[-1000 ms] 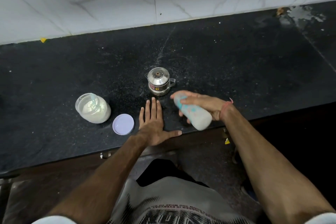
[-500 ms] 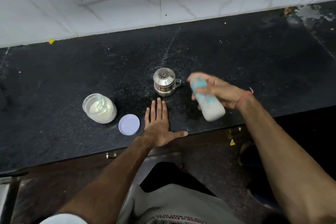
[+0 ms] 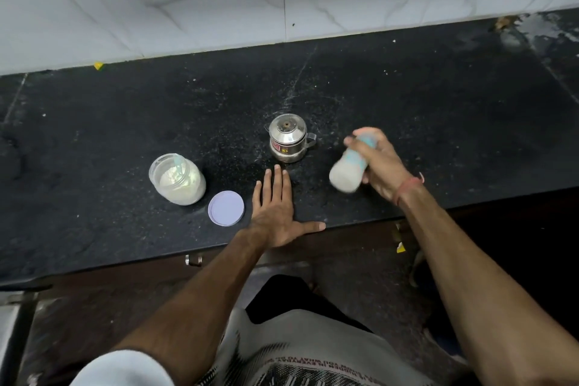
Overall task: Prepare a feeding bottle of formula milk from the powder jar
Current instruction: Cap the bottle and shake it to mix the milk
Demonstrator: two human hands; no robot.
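- Evidently the mixing step: right hand (image 3: pixel 383 166) wrapped around the blurred, tilted feeding bottle (image 3: pixel 349 169), at four o'clock of the steel pot (image 3: pixel 289 141).
- Left hand (image 3: pixel 275 213) lies spread flat on the counter (image 3: pixel 94 135).
- Next likely: stand the bottle upright, then close the powder jar (image 3: pixel 177 180) with its lid (image 3: pixel 226 208).

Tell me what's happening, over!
Right hand gripping milky bottle, tilted, blurred. Left hand flat on counter. Powder jar open, lid beside.

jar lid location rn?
Head view: the jar lid lies flat on the counter near its front edge, between the open powder jar and the left hand.
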